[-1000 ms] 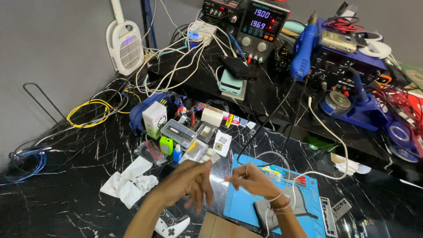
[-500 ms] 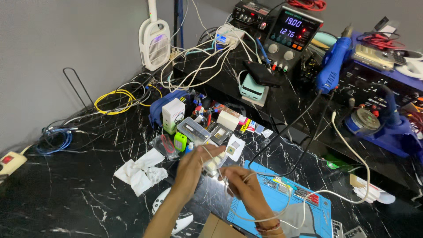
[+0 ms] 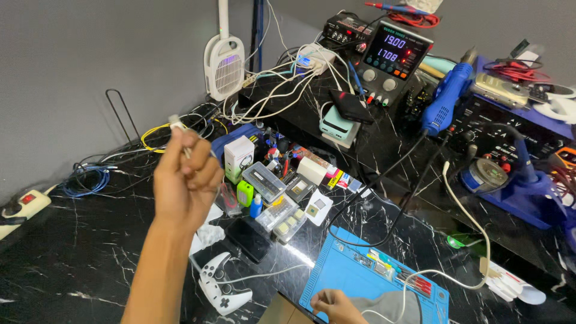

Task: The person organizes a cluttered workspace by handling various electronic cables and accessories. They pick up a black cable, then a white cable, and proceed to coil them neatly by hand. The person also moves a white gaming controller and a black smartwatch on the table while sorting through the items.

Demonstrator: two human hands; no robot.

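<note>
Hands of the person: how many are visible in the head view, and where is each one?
2. The left hand is raised above the black table, closed on a white cable end. The right hand is at the bottom edge on the blue mat, partly cut off.

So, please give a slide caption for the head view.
Left hand raised pinching a white cable end, right hand low on the blue mat.

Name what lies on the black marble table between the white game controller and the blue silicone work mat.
Head view: only a thin white cable crosses bare black marble table between white game controller and blue silicone work mat.
</note>
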